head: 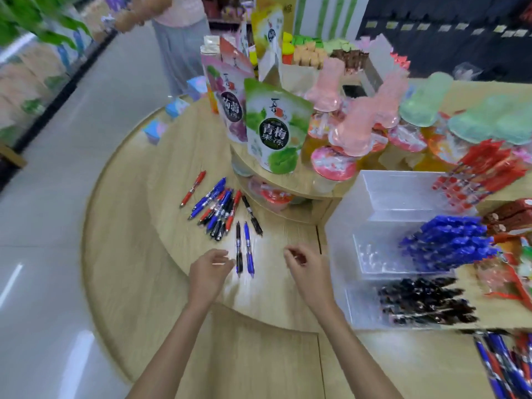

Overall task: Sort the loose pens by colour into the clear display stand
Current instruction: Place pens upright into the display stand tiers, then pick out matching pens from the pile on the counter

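Far left, shelves are motion-blurred, labels unreadable. A person at top is cut off above the waist. On the tabletop a red pen lies apart, then the loose pens in a heap, w/ a black pen & blue pen side by side nearer. Left hand sits just beside the black pen – grip slack, holding nothing. Right hand likewise: fingers loosely curled, empty. Jelly pouches stand behind the heap. Right: clear display stand, blue pens in stand mid tier, black pens in stand front tier, both blurred. More pens – cut off btm-right.
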